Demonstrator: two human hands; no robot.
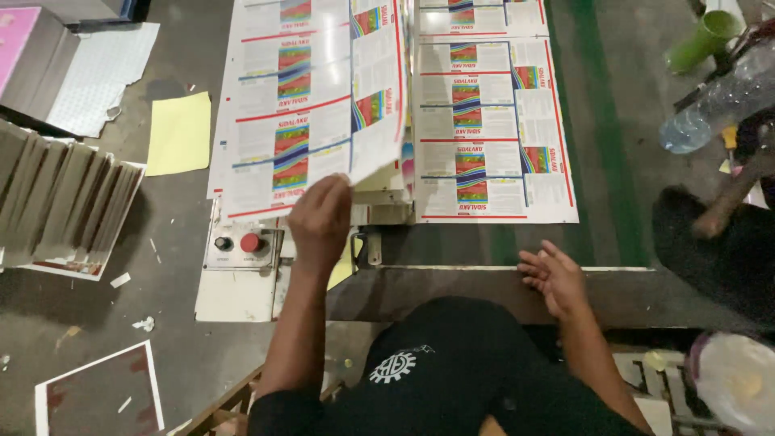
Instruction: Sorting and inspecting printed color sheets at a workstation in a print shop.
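The left hand [320, 220] pinches the near edge of a printed sheet [311, 105], fingers pressed together on the paper. The sheet is lifted and curls upward at its right side, its near left corner hanging over the control box [234, 282]. It carries rows of white carton layouts with striped colour panels and red borders.

The right hand [553, 277] holds nothing. Its fingers are loosely spread and rest on the near edge of the machine table [484, 287], well apart from the left hand.

A second printed sheet [492, 129] of the same pattern lies flat on the dark table to the right of the lifted one, its near edge just beyond the right hand. The control box bears a red button [251, 242] and a black knob [224, 243], just left of the left wrist.

On the floor at left lie a yellow sheet [179, 133] and a fanned stack of grey boards [60, 202]. At upper right stand a green cup [704, 39] and a clear plastic bottle [714, 101] on its side.
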